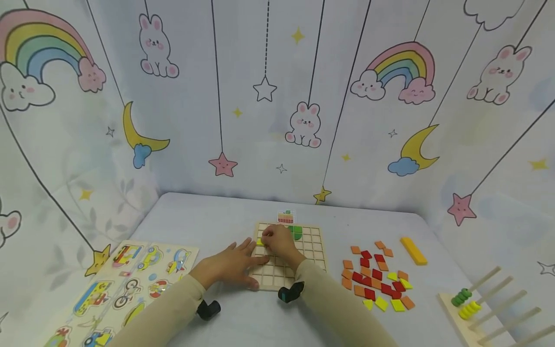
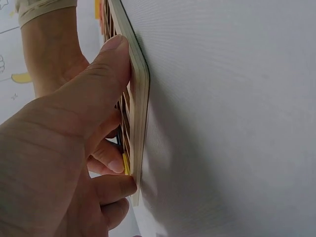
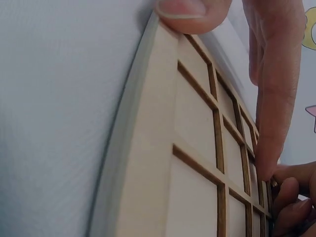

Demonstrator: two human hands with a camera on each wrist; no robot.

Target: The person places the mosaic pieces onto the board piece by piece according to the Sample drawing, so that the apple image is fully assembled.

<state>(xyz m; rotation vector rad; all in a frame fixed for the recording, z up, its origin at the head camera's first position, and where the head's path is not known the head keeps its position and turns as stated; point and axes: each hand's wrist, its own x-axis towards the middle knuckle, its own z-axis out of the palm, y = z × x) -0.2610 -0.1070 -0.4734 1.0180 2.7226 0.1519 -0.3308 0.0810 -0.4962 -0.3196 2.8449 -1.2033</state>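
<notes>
A wooden grid board (image 1: 270, 279) lies on the table, with green pieces (image 1: 297, 232) set in its far rows. My left hand (image 1: 230, 264) rests on the board's left side, fingers spread; its thumb (image 2: 111, 54) lies along the near edge. Over the far left cells, my right hand (image 1: 279, 242) has its fingers curled at a yellow tile (image 1: 259, 242). In the left wrist view, those fingertips meet the yellow tile (image 2: 126, 164) at the board's surface. The right wrist view shows bare cells of the board (image 3: 192, 118) and the left hand's fingers (image 3: 279, 94) reaching over it.
A small picture card (image 1: 286, 217) lies beyond the board. Loose red, orange and yellow tiles (image 1: 376, 274) are scattered to the right, near a yellow-orange bar (image 1: 413, 250). A wooden peg counter (image 1: 459, 318) stands at the near right. A picture puzzle board (image 1: 112, 289) lies left.
</notes>
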